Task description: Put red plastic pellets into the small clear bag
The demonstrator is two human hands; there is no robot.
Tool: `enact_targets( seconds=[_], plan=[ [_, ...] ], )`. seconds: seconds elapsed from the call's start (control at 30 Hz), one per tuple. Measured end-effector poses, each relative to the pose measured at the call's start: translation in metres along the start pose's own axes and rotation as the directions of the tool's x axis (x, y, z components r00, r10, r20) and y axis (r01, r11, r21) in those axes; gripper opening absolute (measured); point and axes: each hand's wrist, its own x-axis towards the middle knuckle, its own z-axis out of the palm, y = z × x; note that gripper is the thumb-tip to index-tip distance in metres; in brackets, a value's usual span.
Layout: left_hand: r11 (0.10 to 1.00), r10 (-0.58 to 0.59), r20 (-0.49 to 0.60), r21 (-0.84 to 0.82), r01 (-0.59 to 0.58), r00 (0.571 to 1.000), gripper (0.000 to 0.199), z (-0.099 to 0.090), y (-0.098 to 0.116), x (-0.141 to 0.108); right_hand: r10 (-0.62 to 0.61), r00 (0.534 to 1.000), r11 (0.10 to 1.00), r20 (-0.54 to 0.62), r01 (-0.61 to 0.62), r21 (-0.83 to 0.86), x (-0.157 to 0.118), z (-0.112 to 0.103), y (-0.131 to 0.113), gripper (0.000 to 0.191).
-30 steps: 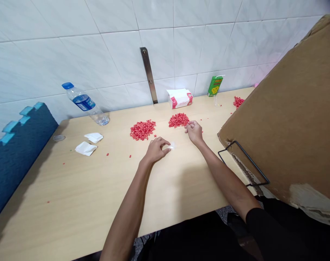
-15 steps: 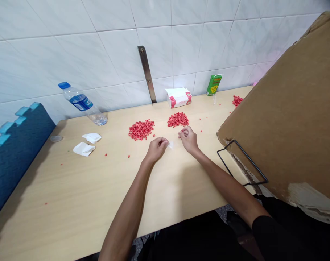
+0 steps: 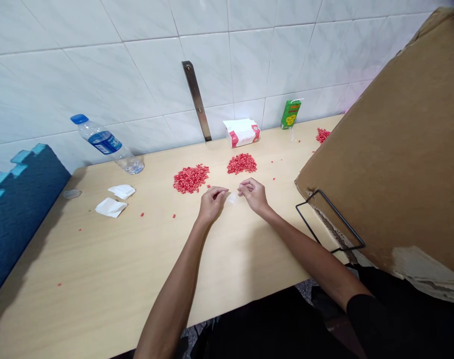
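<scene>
My left hand (image 3: 212, 202) is closed in a pinch at the left side of a small clear plastic bag (image 3: 232, 198), just above the table. My right hand (image 3: 254, 194) is pinched too, its fingertips close to the bag's right side. Whether those fingertips touch the bag or hold a small piece I cannot make out. Beyond my hands lie two piles of small red pieces, a left pile (image 3: 190, 178) and a middle pile (image 3: 242, 163).
Along the tiled wall stand a tilted plastic bottle (image 3: 109, 144), a tissue pack (image 3: 242, 133) and a green drink carton (image 3: 290, 114). A large cardboard box (image 3: 391, 149) with a black wire frame (image 3: 332, 219) blocks the right. White folded papers (image 3: 111, 207) and a blue foam mat (image 3: 25, 209) are at left.
My right hand has moved left, bringing its fingertips to the clear bag beside my left hand. The whole view has shifted slightly.
</scene>
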Motion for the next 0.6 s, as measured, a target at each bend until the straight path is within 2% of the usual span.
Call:
enact_targets(
  seconds=[0.2, 0.3, 0.43, 0.6],
  plan=[
    [0.991, 0.074, -0.064, 0.113, -0.067, 0.995, 0.023, 0.006, 0.004, -0.004, 0.025, 1.0, 0.994, 0.001, -0.025, 0.108, -0.008, -0.001, -0.003, 0.013],
    [0.981, 0.131, -0.106, 0.154, -0.114, 0.986, 0.023, 0.011, 0.009, -0.009, 0.055, 0.996, 0.978, 0.064, -0.066, 0.198, -0.01, 0.0, -0.004, 0.025],
    [0.939, 0.278, -0.214, 0.265, -0.218, 0.937, 0.023, 0.022, 0.018, -0.018, 0.111, 0.982, 0.958, 0.154, -0.147, 0.247, -0.01, -0.001, -0.006, 0.044],
    [0.89, 0.37, -0.177, 0.348, -0.294, 0.912, 0.022, 0.033, 0.021, -0.028, 0.101, 0.967, 0.967, 0.232, -0.15, 0.206, -0.008, -0.002, -0.006, 0.051]
  ],
)
